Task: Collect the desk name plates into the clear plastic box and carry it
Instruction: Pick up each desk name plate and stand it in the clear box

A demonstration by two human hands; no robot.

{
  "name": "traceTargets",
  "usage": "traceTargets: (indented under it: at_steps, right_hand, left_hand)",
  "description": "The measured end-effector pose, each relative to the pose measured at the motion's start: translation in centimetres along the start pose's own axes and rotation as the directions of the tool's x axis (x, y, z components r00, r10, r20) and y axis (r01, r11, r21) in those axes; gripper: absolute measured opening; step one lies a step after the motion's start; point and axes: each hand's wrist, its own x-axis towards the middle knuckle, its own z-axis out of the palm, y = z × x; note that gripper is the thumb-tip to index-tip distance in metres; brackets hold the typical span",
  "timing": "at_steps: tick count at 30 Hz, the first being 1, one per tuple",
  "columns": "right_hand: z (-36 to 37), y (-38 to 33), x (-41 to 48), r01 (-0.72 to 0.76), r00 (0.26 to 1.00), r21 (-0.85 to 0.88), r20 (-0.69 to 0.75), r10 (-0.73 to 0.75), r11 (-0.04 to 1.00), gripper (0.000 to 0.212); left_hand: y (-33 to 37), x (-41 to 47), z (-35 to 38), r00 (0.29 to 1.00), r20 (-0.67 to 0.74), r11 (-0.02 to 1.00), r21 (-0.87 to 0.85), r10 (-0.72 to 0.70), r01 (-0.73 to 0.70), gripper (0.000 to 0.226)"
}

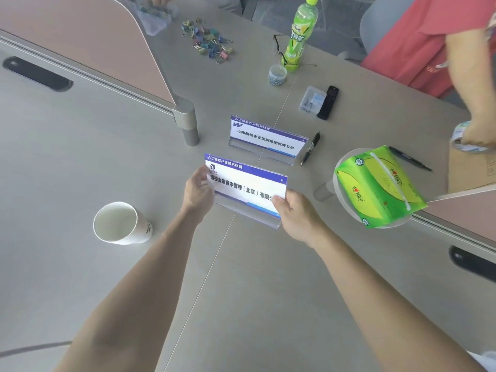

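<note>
A clear acrylic name plate with a white card and blue header is held just above the grey desk at centre. My left hand grips its left edge. My right hand grips its lower right corner. A second name plate of the same kind stands on the desk just behind it, untouched. No clear plastic box big enough for the plates is in view.
A white paper cup stands at left. A green tissue pack sits at right, with pens, a small clear case, a black remote, a green bottle, binder clips. Another person's arm reaches in at right.
</note>
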Motion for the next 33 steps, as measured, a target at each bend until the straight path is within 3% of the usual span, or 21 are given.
traceTargets:
  at_steps: [6,10,12,14,17,19,21,23,25,28,33]
  right_hand:
    - [-1.0,-2.5,-3.2,-0.008,0.997,0.179,-0.073,0.021,0.984,0.032]
    - [-2.1,-3.2,-5.5,-0.084,0.976,0.399,-0.151,0.156,0.913,0.035]
    - [-2.7,-3.6,-7.0,-0.073,0.96,0.438,-0.213,0.182,0.896,0.047]
    - [-3.2,-3.9,-8.9,-0.023,0.946,0.448,-0.278,0.164,0.894,0.046]
    - [-4.3,-4.0,-11.8,0.044,0.929,0.458,-0.346,0.133,0.888,0.027]
    - [-5.2,-3.9,-13.6,0.086,0.914,0.445,-0.391,0.106,0.892,0.026]
    - [-6.0,-3.7,-15.3,0.105,0.903,0.454,-0.416,0.106,0.885,0.022]
    - [-6.9,-3.4,-17.0,0.114,0.899,0.468,-0.425,0.109,0.876,0.019]
    - [-7.7,-2.7,-18.6,0.14,0.895,0.468,-0.437,0.091,0.872,0.019]
    - [-8.7,-1.6,-20.8,0.169,0.909,0.484,-0.412,0.053,0.858,0.017]
    - [-11.2,1.1,-24.1,0.229,0.929,0.528,-0.369,-0.022,0.818,0.023]
  left_hand:
    - [1.5,-3.1,-1.3,0.992,0.084,0.951,-0.289,-0.093,0.113,0.027]
    - [2.3,-5.7,-1.9,0.982,0.148,0.912,-0.375,-0.117,0.165,0.011]
    - [3.2,-7.8,-1.8,0.971,0.21,0.894,-0.406,-0.11,0.189,0.008]
    - [4.0,-9.8,-1.6,0.966,0.241,0.889,-0.419,-0.088,0.185,0.012]
    - [5.2,-12.3,-1.4,0.964,0.264,0.891,-0.436,-0.01,0.129,0.024]
    - [6.3,-14.1,-1.3,0.955,0.295,0.903,-0.42,0.043,0.089,0.046]
    - [7.6,-16.1,-1.0,0.949,0.302,0.913,-0.405,0.088,0.044,0.054]
    - [8.6,-17.7,-0.7,0.948,0.291,0.923,-0.384,0.133,-0.012,0.043]
    - [9.8,-19.6,-0.4,0.945,0.276,0.927,-0.37,0.175,-0.064,0.018]
    - [11.2,-22.4,0.4,0.932,0.267,0.936,-0.316,0.245,-0.156,0.032]
    - [12.5,-26.1,1.9,0.899,0.185,0.892,-0.311,0.397,-0.329,0.023]
